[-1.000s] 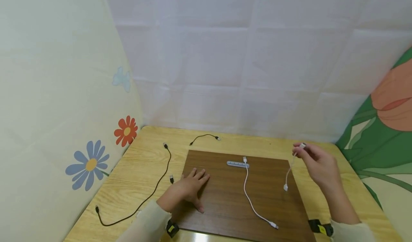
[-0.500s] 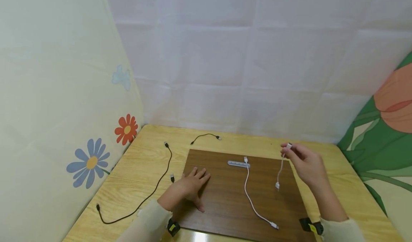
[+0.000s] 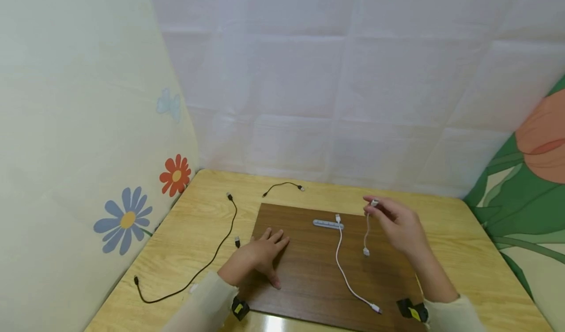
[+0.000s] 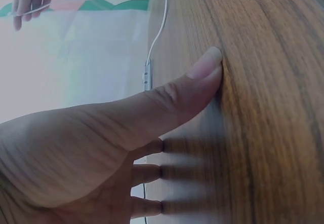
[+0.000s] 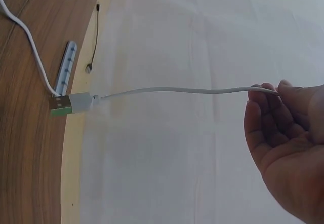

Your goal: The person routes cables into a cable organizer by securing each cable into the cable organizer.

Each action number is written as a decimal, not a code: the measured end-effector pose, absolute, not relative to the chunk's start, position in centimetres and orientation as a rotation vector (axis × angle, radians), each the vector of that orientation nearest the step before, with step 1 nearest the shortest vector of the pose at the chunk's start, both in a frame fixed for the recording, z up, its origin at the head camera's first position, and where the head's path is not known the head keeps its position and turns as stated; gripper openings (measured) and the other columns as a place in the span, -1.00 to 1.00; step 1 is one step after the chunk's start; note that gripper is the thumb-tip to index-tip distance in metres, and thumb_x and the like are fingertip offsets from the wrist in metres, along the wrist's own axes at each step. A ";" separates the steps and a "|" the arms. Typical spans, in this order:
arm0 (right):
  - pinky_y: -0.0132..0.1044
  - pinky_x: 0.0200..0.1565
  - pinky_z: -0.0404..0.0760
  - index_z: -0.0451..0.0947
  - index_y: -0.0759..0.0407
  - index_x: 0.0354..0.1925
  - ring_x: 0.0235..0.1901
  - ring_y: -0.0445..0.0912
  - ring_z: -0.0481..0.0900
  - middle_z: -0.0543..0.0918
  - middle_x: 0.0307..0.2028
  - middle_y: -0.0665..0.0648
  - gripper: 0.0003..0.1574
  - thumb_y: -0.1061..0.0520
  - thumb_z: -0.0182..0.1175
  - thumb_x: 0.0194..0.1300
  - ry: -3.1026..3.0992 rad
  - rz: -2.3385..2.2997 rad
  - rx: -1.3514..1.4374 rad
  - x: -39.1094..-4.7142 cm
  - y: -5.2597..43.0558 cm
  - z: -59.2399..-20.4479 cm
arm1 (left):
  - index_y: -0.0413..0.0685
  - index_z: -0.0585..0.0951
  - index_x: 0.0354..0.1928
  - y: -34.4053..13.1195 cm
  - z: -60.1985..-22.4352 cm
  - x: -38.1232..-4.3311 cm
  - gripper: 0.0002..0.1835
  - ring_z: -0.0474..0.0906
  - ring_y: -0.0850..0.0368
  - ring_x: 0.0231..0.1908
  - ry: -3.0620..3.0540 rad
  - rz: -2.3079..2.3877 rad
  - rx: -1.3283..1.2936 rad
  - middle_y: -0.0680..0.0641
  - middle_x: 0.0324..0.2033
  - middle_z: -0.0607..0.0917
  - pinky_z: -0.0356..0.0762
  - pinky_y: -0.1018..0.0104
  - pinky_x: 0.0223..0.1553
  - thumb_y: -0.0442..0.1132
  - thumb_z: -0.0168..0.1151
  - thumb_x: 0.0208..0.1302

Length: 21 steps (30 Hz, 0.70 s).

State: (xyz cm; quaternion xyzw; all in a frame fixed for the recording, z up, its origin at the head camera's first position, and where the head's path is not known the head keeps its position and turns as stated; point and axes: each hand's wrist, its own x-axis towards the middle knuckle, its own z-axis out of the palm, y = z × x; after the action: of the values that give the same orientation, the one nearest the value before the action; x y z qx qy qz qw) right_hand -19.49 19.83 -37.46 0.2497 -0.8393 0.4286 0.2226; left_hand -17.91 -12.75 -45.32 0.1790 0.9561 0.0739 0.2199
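My right hand (image 3: 399,226) is raised over the back right of a brown wooden board (image 3: 304,273). Between thumb and fingers it pinches one end of a short white USB cable (image 3: 367,231). The cable's USB plug (image 5: 76,104) dangles free below. My left hand (image 3: 261,256) lies spread on the board's left side, thumb and fingertips touching the wood. Near the board's back edge is a slotted blue-grey cable holder (image 3: 324,223). A longer white USB cable (image 3: 342,263) sits at the holder's right end, and its other plug rests towards the front.
Left of the board, a long black USB cable (image 3: 216,253) curves over the table (image 3: 190,239). A short black cable (image 3: 284,183) lies behind the board. Beside my left hand a black USB plug (image 3: 237,242) shows. A white cloth (image 3: 273,87) hangs behind the table.
My right hand has moved left with the short white cable, from the board's right edge to above the board, nearer the cable holder. My left hand has stayed in place.
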 end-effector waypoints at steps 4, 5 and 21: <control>-0.60 -0.27 0.59 0.67 0.33 0.03 -0.31 -0.33 0.66 0.77 -0.31 0.15 -0.67 0.47 0.23 0.32 -2.303 1.170 0.747 -19.6 18.9 -37.6 | 0.17 0.12 0.59 -12.7 -45.3 -18.0 0.32 -0.14 -0.24 0.57 2.647 0.203 0.485 -0.06 0.60 0.03 0.08 -0.42 0.38 0.26 0.64 -0.24; -0.60 -0.27 0.59 0.67 0.33 0.03 -0.31 -0.32 0.67 0.77 -0.31 0.15 -0.67 0.48 0.23 0.31 -2.300 1.166 0.761 -19.6 18.7 -37.7 | 0.17 0.12 0.60 -12.7 -45.2 -18.0 0.32 -0.14 -0.24 0.57 2.647 0.201 0.484 -0.06 0.60 0.03 0.09 -0.42 0.38 0.26 0.64 -0.24; -0.50 -0.38 0.61 0.67 0.19 -0.29 -0.34 -0.30 0.67 0.79 -0.28 0.10 -0.95 0.31 0.32 0.32 -2.381 1.188 0.751 -19.2 15.9 -38.4 | 0.19 0.21 0.56 -12.3 -45.2 -17.7 0.18 -0.03 -0.21 0.55 2.664 0.184 0.595 -0.04 0.58 0.10 0.11 -0.22 0.45 0.23 0.61 -0.12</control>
State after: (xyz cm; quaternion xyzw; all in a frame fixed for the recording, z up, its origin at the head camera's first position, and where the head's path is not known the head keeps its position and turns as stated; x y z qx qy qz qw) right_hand -19.21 15.91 -38.41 0.2669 -0.8460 0.4220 0.1870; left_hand -17.72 -12.29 -45.17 0.2129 0.9538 0.0660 0.2016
